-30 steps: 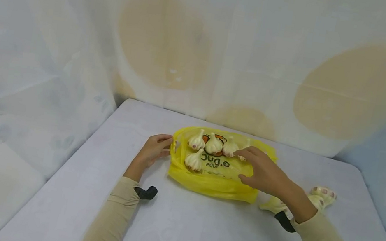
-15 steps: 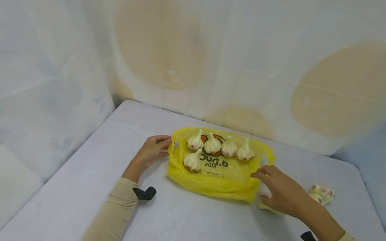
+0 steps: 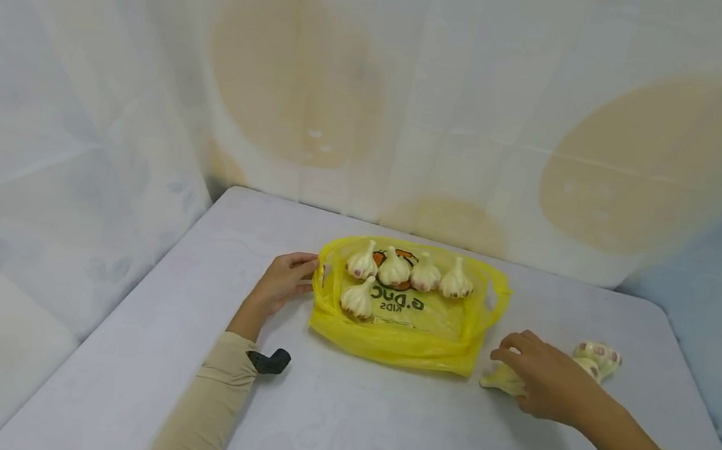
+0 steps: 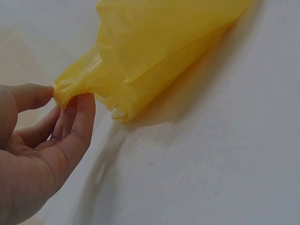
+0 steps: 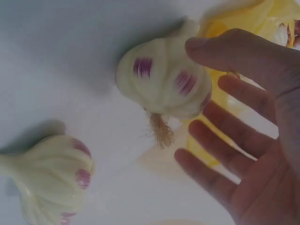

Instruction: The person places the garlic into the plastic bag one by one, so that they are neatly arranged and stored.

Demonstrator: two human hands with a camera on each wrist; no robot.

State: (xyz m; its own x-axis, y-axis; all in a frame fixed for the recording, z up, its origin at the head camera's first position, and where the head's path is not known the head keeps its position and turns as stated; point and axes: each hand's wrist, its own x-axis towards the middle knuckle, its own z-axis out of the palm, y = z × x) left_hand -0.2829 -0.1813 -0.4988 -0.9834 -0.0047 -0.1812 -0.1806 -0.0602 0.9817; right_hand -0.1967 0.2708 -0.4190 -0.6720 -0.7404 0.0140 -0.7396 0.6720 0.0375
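Observation:
A yellow plastic bag [image 3: 426, 353] lies flat, with printed lettering and several garlic bulbs [image 3: 457, 280] showing in it. Between thumb and fingers, my left hand [image 3: 279, 287] pinches the bag's left handle [image 4: 77, 82]. My right hand [image 3: 551, 382] is to the right of the bag, over a loose garlic bulb [image 5: 157, 77] with purple patches and a tuft of roots. In the right wrist view its thumb overlaps that bulb's neck end, and the other fingers spread apart beside it. More loose garlic [image 5: 54, 176] lies just beyond the right hand.
The bag and garlic rest on a white-covered table [image 3: 372, 429]. Behind it hangs a pale curtain [image 3: 461, 115] with tan round shapes, and more cloth [image 3: 52, 132] closes the left side. A dark wrist mount [image 3: 270, 361] sticks out at the left cuff.
My right hand has moved from above the bag rightward and down to the loose garlic bulb, uncovering the bulb at the bag's right. My left hand still holds the handle.

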